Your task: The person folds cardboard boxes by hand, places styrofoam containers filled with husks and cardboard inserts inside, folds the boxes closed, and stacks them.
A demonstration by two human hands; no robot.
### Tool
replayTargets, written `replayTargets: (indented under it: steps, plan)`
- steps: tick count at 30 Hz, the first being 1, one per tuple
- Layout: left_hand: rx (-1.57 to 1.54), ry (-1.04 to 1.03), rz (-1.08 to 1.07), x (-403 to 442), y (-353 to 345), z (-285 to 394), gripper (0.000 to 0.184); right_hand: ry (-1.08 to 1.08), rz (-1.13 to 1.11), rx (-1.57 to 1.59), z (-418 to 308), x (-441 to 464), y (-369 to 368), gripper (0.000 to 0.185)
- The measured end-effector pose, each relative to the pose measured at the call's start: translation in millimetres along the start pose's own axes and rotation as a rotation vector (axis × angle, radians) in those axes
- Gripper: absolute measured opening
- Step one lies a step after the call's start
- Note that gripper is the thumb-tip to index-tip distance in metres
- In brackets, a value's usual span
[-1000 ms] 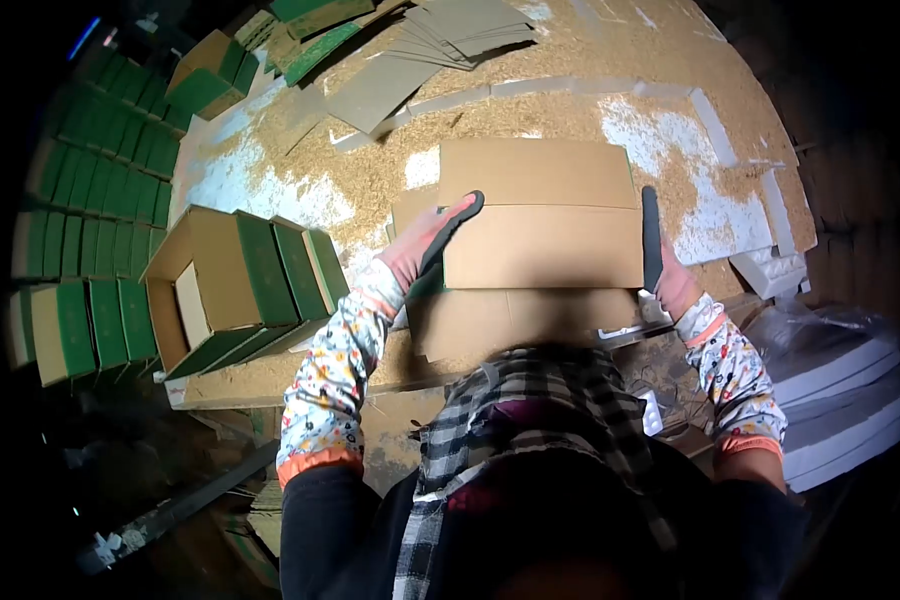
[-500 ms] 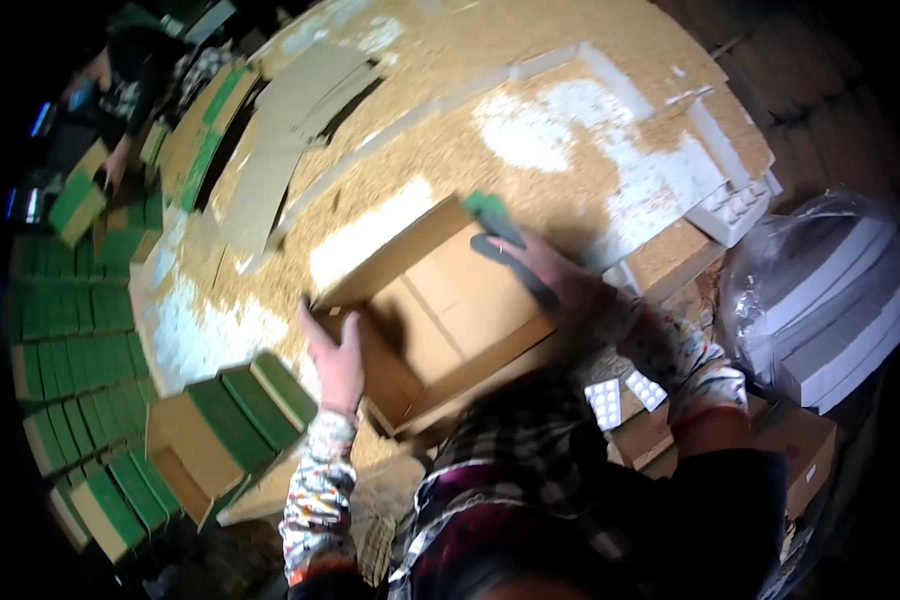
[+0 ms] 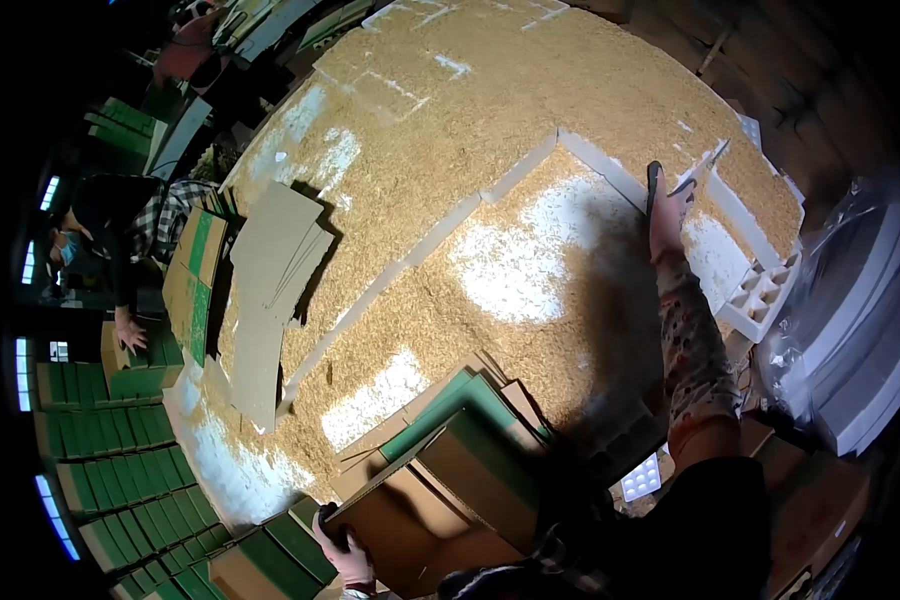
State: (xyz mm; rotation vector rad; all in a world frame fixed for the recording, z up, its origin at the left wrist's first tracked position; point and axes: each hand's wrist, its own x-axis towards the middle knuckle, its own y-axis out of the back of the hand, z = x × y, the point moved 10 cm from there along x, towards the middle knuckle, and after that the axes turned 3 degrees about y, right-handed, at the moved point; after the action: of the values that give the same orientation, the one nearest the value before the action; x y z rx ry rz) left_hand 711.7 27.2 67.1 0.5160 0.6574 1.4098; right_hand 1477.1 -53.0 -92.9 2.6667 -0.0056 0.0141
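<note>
At the bottom of the view, my left hand (image 3: 345, 550) grips the near-left edge of an open cardboard box (image 3: 400, 525), which is brown inside. Behind that box lie green and brown cardboard pieces (image 3: 445, 410). My right hand (image 3: 668, 210) is stretched far out over the table, its dark-tipped fingers apart and nothing between them. It is close to a pale strip (image 3: 605, 165) in the shavings and left of a white moulded tray with cups (image 3: 760, 298).
Brown shavings cover the table (image 3: 450, 120). Flat grey card sheets (image 3: 270, 290) lie at left, beside rows of green boxes (image 3: 120, 430). A co-worker (image 3: 120, 225) leans there. Plastic-wrapped white sheets (image 3: 850, 330) stand at right.
The box has moved down and left with my left hand. My right hand has let go of it and reached up and right. The view has shifted, showing more of the table's far side.
</note>
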Motion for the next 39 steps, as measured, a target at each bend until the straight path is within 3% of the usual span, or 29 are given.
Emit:
replayTargets:
  steps: [1, 4, 5, 8, 10, 12, 14, 16, 18, 19, 22, 23, 25, 27, 28, 29, 31, 32, 33, 34, 36, 37, 38, 39]
  plan:
    - [0.027, -0.008, -0.007, -0.7, -1.7, -3.7, 0.054, 0.037, 0.042, 0.164, -7.5, -6.7, 1.9, 0.100]
    - [0.178, -0.080, 0.007, -1.5, 1.8, 20.6, 0.053, 0.045, -0.124, 0.468, -11.6, -6.2, 0.2, 0.089]
    - [0.142, -0.076, 0.001, -1.8, 3.6, 17.2, 0.054, 0.094, -0.189, 0.548, 0.6, -0.5, -5.8, 0.072]
    - [0.027, 0.011, -0.002, -2.2, 6.0, 3.1, 0.060, 0.534, -0.284, 0.052, -2.4, -24.4, 11.1, 0.060]
    - [0.124, -0.124, 0.015, -3.4, 7.8, 15.3, 0.058, 0.471, -0.478, 0.175, -23.4, -88.8, 51.4, 0.062]
    - [-0.075, -0.091, 0.025, -2.2, 7.5, 21.0, 0.052, 0.456, -0.511, 0.105, -29.3, -138.3, 87.9, 0.065]
    - [-0.160, -0.204, 0.134, -2.0, 16.3, 13.8, 0.049, 0.538, -0.595, 0.106, -56.9, -191.0, 126.1, 0.068]
    - [-0.368, -0.179, 0.042, 20.2, 5.7, -29.9, 0.045, 0.582, -0.706, 0.017, -85.9, -237.0, 154.3, 0.068]
    - [0.010, -0.423, -0.158, 23.6, -1.0, 32.7, 0.039, 0.867, -0.798, 0.020, -115.4, -272.2, 169.9, 0.065]
    - [0.128, -0.717, 0.044, 16.1, 5.7, 51.9, 0.032, 0.885, -0.897, -0.001, -138.1, -292.6, 174.6, 0.061]
    - [-0.836, 0.004, -0.155, 79.1, -42.2, -20.6, 0.028, 1.110, -1.126, -0.024, -214.7, -352.2, 191.3, 0.049]
    - [-1.013, 0.027, -0.216, 79.8, -47.4, -7.9, 0.029, 1.264, -1.193, -0.015, -234.1, -375.3, 192.6, 0.042]
    - [-1.295, 0.158, -0.372, 57.1, -44.2, 27.3, 0.033, 1.358, -1.394, 0.047, -262.4, -423.0, 181.2, 0.044]
    - [-1.487, 0.290, -0.506, 53.8, -55.4, 40.3, 0.036, 0.660, -1.573, 0.143, -263.6, -442.9, 145.3, 0.049]
    - [-1.570, 0.310, -0.548, 70.6, -78.5, 27.0, 0.038, -0.058, -1.532, 0.181, -236.5, -461.4, 131.9, 0.052]
    - [-1.655, 0.330, -0.590, 83.6, -92.1, 6.9, 0.040, 0.139, -1.527, 0.085, -242.7, -480.3, 130.4, 0.057]
    - [-1.232, 0.109, -0.476, 99.6, -84.2, -37.4, 0.035, 0.044, -1.552, 0.042, -169.5, -466.1, 93.4, 0.057]
    - [-1.015, -0.006, -0.413, 112.7, -73.5, -46.4, 0.034, -0.033, -1.507, -0.126, -126.4, -454.8, 87.3, 0.056]
    - [-0.821, 0.006, -0.569, 107.6, -54.2, -39.4, 0.041, 0.007, -1.628, 0.049, -115.7, -471.5, 80.3, 0.057]
    - [-0.482, -0.011, -0.619, 110.9, -19.6, -29.5, 0.049, 0.137, -1.627, 0.007, -107.6, -475.2, 79.2, 0.058]
    - [-0.305, -0.137, -0.276, 156.2, 9.4, -37.0, 0.055, 0.313, -1.453, -0.192, -82.1, -455.1, 77.9, 0.058]
    - [0.170, -0.241, 0.126, 175.8, 35.7, -38.8, 0.058, 0.321, -1.398, -0.189, -79.4, -446.5, 71.9, 0.059]
    - [0.486, -0.346, 0.297, 189.0, 41.5, -39.5, 0.060, 0.322, -1.339, -0.188, -86.8, -451.1, 74.3, 0.060]
    - [0.802, -0.405, 0.512, 199.9, 46.8, -41.2, 0.063, 0.480, -1.232, -0.266, -97.5, -452.3, 80.9, 0.060]
